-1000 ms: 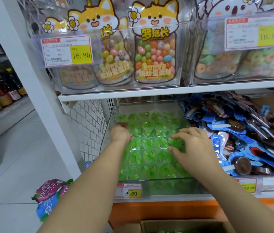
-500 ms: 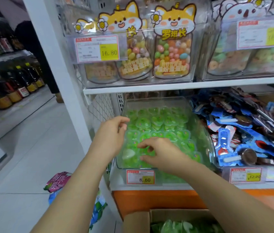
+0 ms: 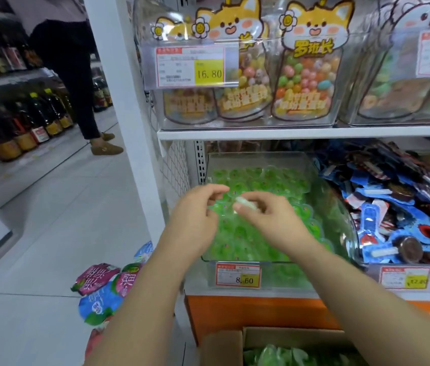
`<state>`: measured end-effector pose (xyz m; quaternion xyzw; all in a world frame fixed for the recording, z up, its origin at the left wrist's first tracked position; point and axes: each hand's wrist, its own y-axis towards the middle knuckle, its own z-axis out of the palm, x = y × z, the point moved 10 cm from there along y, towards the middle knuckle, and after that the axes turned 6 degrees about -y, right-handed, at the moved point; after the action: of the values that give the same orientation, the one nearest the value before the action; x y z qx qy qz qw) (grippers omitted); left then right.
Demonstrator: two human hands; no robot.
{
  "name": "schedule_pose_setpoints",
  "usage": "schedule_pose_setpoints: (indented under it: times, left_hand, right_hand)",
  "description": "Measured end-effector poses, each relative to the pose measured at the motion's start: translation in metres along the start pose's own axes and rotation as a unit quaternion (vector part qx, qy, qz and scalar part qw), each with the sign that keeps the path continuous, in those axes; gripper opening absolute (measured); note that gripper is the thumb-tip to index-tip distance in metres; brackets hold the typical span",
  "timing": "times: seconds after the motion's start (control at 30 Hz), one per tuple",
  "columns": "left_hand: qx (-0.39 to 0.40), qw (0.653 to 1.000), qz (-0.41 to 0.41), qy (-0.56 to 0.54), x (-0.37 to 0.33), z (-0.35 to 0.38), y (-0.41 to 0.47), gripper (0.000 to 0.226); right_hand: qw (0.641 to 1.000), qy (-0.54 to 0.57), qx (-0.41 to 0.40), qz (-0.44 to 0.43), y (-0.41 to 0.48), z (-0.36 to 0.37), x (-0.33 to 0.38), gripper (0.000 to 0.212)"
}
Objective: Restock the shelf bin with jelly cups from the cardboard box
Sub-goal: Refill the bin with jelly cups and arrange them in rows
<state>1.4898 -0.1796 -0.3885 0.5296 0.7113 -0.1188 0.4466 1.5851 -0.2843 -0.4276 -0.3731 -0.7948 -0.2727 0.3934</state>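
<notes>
A clear shelf bin (image 3: 261, 158) on the lower shelf holds several green jelly cups (image 3: 266, 180) in a layer. My right hand (image 3: 269, 217) hovers over the bin's front half and pinches a pale green jelly cup (image 3: 245, 203) between thumb and fingers. My left hand (image 3: 195, 215) is just left of it, fingers curled, fingertips close to the cup; whether they touch it I cannot tell. The cardboard box (image 3: 274, 336) sits at the bottom edge with green jelly cups (image 3: 282, 356) inside.
A bin of blue snack packs (image 3: 398, 207) stands right of the jelly bin. Candy jars (image 3: 306, 75) fill the shelf above. Snack bags (image 3: 103, 289) lie on the floor at left. A person's legs (image 3: 76, 83) stand in the aisle by bottle shelves (image 3: 23, 120).
Both hands have lifted off the jelly cups in the bin and drawn together. My right hand now pinches one pale cup. The view has swung left.
</notes>
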Motion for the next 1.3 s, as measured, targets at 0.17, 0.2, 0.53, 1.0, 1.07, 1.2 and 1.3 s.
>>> schedule_pose_setpoints:
  times: [0.17, 0.2, 0.53, 1.0, 1.07, 1.2, 1.3]
  left_hand:
    - [0.062, 0.991, -0.033, -0.116, -0.004, 0.019, -0.007, 0.047]
    - [0.04, 0.986, -0.054, -0.151, 0.001, 0.017, -0.006, 0.044]
    - [0.04, 0.979, -0.099, -0.173, 0.013, 0.022, -0.004, 0.004]
    - [-0.135, 0.99, -0.021, -0.032, 0.029, -0.016, 0.01, 0.017]
    - [-0.129, 0.991, -0.028, -0.023, 0.032, -0.012, 0.012, 0.019]
    - [-0.132, 0.991, -0.029, -0.019, 0.039, -0.015, 0.014, 0.019]
    - [-0.131, 0.991, -0.03, -0.015, 0.041, -0.014, 0.016, 0.019]
  right_hand:
    - [0.913, 0.353, 0.104, 0.176, -0.019, 0.012, -0.017, 0.027]
    - [0.887, 0.403, 0.113, 0.197, -0.024, 0.015, -0.015, 0.025]
    - [0.994, 0.083, 0.018, 0.064, -0.028, -0.037, 0.002, 0.02]
    - [0.983, 0.139, -0.052, 0.112, 0.074, -0.019, -0.019, 0.019]
    - [0.973, 0.159, -0.019, 0.164, 0.095, 0.0, -0.027, 0.023]
    - [0.978, 0.06, 0.029, 0.198, 0.116, 0.024, -0.032, 0.027]
    - [0.979, -0.009, 0.047, 0.199, 0.123, 0.029, -0.034, 0.031]
